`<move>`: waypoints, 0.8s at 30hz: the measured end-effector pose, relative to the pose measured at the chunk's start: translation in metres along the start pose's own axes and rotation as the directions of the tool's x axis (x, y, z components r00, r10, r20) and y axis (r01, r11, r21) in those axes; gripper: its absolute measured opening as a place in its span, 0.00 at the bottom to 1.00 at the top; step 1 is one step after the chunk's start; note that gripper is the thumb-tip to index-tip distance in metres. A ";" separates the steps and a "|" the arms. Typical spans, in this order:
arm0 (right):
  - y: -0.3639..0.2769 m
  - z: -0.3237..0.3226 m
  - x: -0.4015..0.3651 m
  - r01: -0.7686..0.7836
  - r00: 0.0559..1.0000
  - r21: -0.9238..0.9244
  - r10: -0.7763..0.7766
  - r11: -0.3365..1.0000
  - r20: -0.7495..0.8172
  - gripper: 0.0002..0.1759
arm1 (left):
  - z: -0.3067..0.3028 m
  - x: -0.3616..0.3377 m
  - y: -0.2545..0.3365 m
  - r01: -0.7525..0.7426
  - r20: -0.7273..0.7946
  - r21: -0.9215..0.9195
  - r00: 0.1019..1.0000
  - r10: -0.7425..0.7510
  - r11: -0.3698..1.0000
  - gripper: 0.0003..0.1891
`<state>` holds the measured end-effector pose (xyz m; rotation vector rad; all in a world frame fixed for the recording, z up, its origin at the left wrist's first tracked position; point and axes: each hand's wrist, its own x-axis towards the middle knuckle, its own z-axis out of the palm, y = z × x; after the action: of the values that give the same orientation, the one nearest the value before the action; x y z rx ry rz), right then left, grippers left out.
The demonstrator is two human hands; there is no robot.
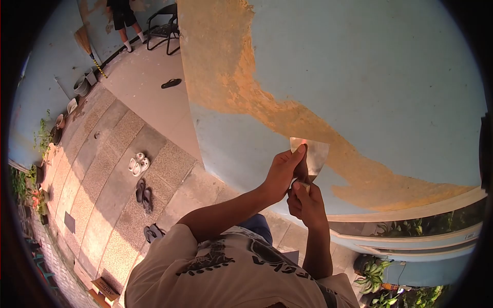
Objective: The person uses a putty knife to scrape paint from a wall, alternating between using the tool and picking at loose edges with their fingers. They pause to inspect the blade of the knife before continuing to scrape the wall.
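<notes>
A broad scraper with a shiny metal blade is held up against the wall. Its blade edge lies at the border of a bare ochre patch where the light blue paint is gone. My right hand is closed around the handle, which the fingers mostly hide. Just above it, my left hand grips the scraper too, its thumb lying along the blade.
Pale clogs and dark sandals lie on the tiled floor to the left. A person stands at the back near a black chair. A broom leans on the far wall. Potted plants are at lower right.
</notes>
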<state>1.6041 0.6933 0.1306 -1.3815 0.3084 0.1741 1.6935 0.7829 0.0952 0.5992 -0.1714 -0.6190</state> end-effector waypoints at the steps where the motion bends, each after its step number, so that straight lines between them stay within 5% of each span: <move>1: -0.007 -0.002 0.004 0.006 1.000 -0.028 -0.005 1.000 0.017 0.17 | 0.003 0.005 0.004 -0.013 -0.032 0.027 0.999 0.014 1.000 0.22; 10: -0.056 0.011 0.041 0.025 0.996 -0.205 -0.008 0.978 0.086 0.19 | 0.019 0.031 0.045 -0.168 -0.126 0.000 0.978 0.167 0.986 0.25; 14: -0.048 0.013 0.042 0.123 0.991 -0.331 -0.101 0.935 0.083 0.19 | 0.020 0.029 0.052 -0.117 -0.161 -0.028 0.981 0.111 0.993 0.25; 17: -0.068 0.015 0.047 0.035 0.992 -0.413 0.018 0.910 0.125 0.17 | 0.021 0.031 0.060 -0.169 -0.177 -0.006 0.970 0.166 0.986 0.25; 24: -0.061 0.011 0.049 0.052 0.993 -0.377 -0.007 0.925 0.120 0.15 | 0.026 0.033 0.061 -0.142 -0.241 -0.074 0.963 0.121 0.987 0.26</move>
<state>1.6698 0.6902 0.1738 -1.7519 0.1587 0.3004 1.7418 0.7912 0.1512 0.5637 0.0398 -0.4200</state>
